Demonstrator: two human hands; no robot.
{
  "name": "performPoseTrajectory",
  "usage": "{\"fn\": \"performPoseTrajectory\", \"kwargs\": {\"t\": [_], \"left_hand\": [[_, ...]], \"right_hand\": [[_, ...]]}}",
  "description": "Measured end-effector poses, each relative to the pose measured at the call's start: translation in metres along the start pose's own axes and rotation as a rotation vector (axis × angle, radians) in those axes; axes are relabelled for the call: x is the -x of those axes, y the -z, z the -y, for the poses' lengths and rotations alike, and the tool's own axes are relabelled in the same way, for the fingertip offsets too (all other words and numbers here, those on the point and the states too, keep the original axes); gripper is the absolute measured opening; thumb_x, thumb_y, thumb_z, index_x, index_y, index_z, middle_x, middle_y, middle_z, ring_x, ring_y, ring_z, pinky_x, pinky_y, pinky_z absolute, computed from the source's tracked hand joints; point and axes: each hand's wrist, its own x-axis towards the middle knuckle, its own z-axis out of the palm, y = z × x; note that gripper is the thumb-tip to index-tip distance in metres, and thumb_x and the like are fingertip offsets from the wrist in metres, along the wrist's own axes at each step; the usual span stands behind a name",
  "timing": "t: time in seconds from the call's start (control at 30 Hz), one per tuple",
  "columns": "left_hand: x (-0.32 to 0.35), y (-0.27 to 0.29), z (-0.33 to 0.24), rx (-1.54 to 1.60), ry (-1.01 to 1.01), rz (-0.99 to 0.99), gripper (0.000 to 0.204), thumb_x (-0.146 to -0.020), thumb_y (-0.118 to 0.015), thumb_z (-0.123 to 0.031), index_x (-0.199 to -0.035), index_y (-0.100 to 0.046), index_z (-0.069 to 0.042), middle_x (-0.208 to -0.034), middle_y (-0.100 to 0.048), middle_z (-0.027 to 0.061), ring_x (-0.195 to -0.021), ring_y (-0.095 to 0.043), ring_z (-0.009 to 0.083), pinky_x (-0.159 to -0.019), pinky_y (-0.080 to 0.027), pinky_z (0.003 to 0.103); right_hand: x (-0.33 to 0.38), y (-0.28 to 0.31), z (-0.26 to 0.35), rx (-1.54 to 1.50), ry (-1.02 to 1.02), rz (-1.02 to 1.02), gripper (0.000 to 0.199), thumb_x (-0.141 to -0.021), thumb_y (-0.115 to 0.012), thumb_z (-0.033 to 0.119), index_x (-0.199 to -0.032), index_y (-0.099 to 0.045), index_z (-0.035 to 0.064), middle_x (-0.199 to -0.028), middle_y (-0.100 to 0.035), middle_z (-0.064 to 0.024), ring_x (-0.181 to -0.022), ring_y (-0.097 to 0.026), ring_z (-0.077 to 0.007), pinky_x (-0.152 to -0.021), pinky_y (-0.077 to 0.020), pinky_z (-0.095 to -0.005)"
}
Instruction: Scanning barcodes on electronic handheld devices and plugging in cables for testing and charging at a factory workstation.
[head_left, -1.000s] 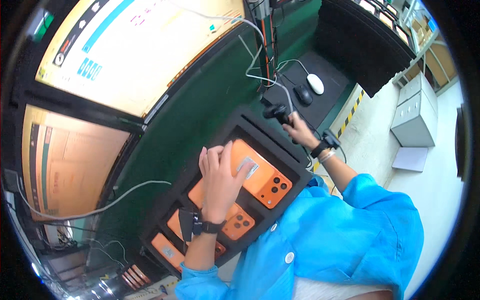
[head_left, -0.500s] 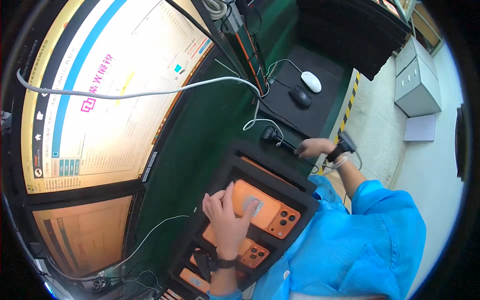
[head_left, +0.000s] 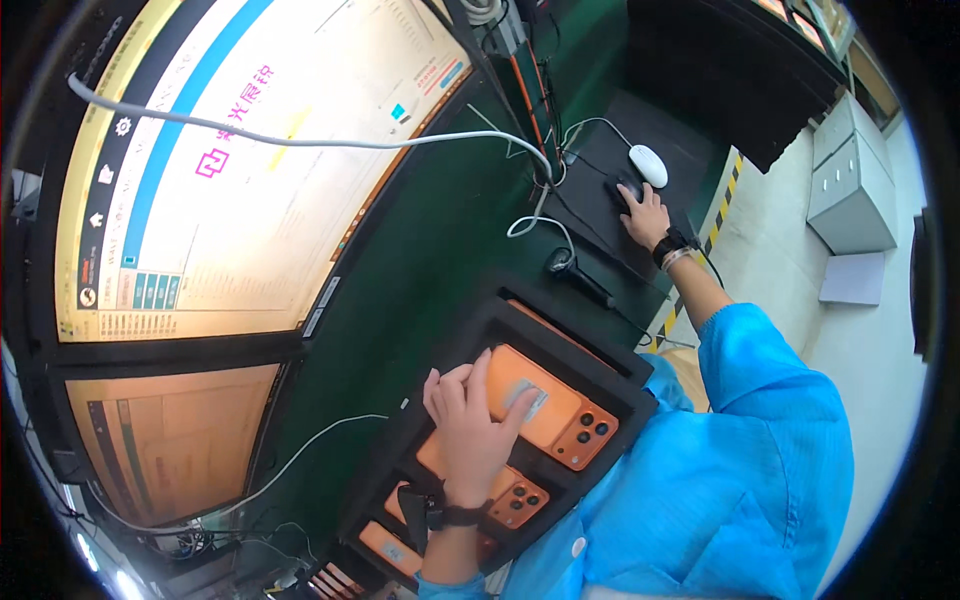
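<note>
Just below the middle of the frame, the left hand lies flat and open on the topmost orange slab-shaped phone with a triple camera block, pressing rather than clasping it, in a black foam tray of such phones. In the upper right, the right hand cups over a black computer mouse on a black mat, beside a white mouse.
</note>
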Motion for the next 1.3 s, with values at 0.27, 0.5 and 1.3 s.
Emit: {"fn": "performPoseTrajectory", "kwargs": {"t": [0.27,0.5,1.3], "left_hand": [[0.001,-0.001,0.003,0.009,-0.026,-0.02,0.063,-0.078,-0.075,-0.041,-0.124,-0.056,-0.003,-0.105,-0.046,0.0099,-0.106,-0.045,0.0306,-0.108,-0.025,0.053],[0.001,-0.001,0.005,0.007,-0.051,-0.047,0.062,-0.078,-0.074,-0.04,-0.124,-0.056,-0.003,-0.105,-0.046,0.0102,-0.106,-0.045,0.031,-0.107,-0.026,0.053],[0.002,-0.004,0.009,0.003,-0.093,-0.113,0.058,-0.08,-0.072,-0.04,-0.12,-0.057,-0.001,-0.104,-0.047,0.0111,-0.108,-0.043,0.0318,-0.1,-0.031,0.046]], "right_hand": [[0.007,0.048,0.021,-0.385,0.096,-0.395,0.038,-0.084,-0.066,0.019,-0.118,-0.058,0.0052,-0.127,-0.048,-0.0258,-0.116,-0.049,-0.0416,-0.098,-0.0426,-0.045],[0.138,0.099,0.082,-0.887,0.506,0.282,0.029,-0.082,-0.061,0.005,-0.11,-0.058,0.0,-0.104,-0.06,-0.0181,-0.093,-0.061,-0.0314,-0.081,-0.0498,-0.0381],[0.162,0.252,0.035,-1.603,-0.043,0.701,0.044,-0.082,-0.067,0.019,-0.115,-0.048,-0.0025,-0.087,-0.057,-0.0105,-0.061,-0.058,-0.0124,-0.04,-0.048,-0.0228]]}}
